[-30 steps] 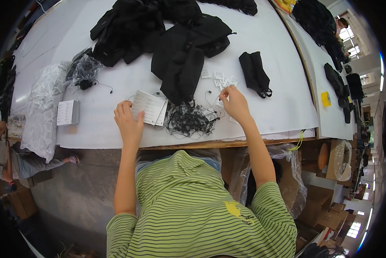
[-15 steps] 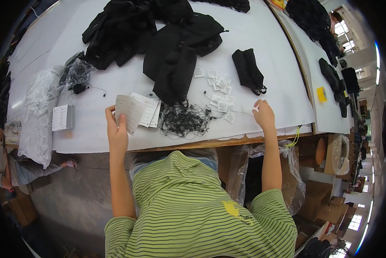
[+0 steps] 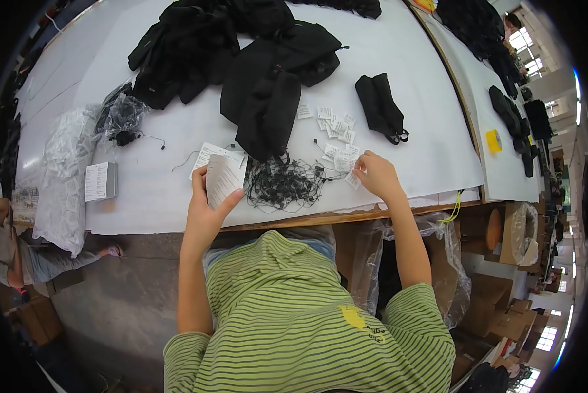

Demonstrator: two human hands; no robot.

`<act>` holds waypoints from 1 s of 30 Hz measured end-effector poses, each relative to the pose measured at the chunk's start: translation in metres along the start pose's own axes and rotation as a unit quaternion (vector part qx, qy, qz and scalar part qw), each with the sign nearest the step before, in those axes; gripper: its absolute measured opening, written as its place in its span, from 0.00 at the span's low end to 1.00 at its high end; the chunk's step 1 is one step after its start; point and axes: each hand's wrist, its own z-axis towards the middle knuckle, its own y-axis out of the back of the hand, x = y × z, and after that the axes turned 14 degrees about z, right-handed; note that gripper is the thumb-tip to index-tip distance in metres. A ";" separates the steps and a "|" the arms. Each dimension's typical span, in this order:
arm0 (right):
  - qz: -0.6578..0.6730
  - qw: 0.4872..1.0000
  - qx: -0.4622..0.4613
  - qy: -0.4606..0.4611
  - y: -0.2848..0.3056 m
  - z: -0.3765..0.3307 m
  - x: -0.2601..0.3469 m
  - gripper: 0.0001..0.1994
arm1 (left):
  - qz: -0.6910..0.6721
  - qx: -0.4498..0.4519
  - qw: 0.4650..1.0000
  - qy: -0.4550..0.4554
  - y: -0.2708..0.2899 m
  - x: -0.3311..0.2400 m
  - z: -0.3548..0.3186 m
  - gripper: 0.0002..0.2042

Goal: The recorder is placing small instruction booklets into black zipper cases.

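Observation:
My left hand grips a printed paper hang tag, thumb in front, its surface curling. Behind it several more white printed tags lie on the table. My right hand has its thumb and fingertips pinched together at the edge of a small white label; what they pinch is too small to make out. Between my hands sits a tangled heap of black tag strings. Just beyond it lies a black fabric bag. Several small white labels are scattered to its right.
A small black pouch lies at the right, and black bags are piled at the back. At the left are a stack of printed cards and clear plastic bags. A plastic-lined carton stands below the table's wooden edge.
My right hand has moved left to the small labels; a thin string ran to its fingers before. My left hand has shifted right with the hang tag, closer to the string heap.

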 end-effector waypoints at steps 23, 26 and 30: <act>0.563 0.819 -0.103 0.033 -0.007 -0.048 0.164 0.05 | 0.056 -0.089 0.982 -0.156 -0.050 -0.037 -0.027 0.07; 0.523 0.840 -0.137 0.044 -0.008 -0.049 0.170 0.05 | 0.055 -0.100 0.981 -0.157 -0.051 -0.037 -0.028 0.07; 0.465 0.863 -0.186 0.067 -0.010 -0.049 0.172 0.05 | 0.071 -0.108 0.977 -0.167 -0.052 -0.037 -0.029 0.05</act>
